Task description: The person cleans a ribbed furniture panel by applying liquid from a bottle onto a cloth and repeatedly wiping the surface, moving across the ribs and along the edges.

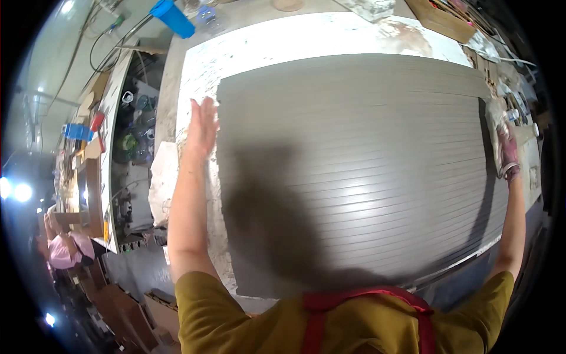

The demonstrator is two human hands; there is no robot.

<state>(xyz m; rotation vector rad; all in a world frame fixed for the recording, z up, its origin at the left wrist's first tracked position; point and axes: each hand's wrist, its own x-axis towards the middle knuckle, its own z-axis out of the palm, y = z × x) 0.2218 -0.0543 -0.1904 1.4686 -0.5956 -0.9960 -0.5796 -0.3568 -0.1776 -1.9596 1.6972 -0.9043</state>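
A large grey board [354, 135], scored with thin parallel lines across it, lies flat on the white sheet-covered table. At its left edge is my left hand [203, 127], palm flat and fingers stretched out, holding nothing. My right hand [509, 150] is at the board's right edge, closed along a pale, crumpled, cloth-like bundle [496, 127]; its fingers are partly hidden. A dark shadow runs down the board beside that bundle. The shadow of my head and body falls over the board's left half.
A blue cup [172, 17] and a clear plastic bottle [209, 19] are at the far left. An open cardboard box [441, 20] sits at the far right. Left of the table stands a bench [115, 159] with tools. Beyond it is a person in pink [68, 249].
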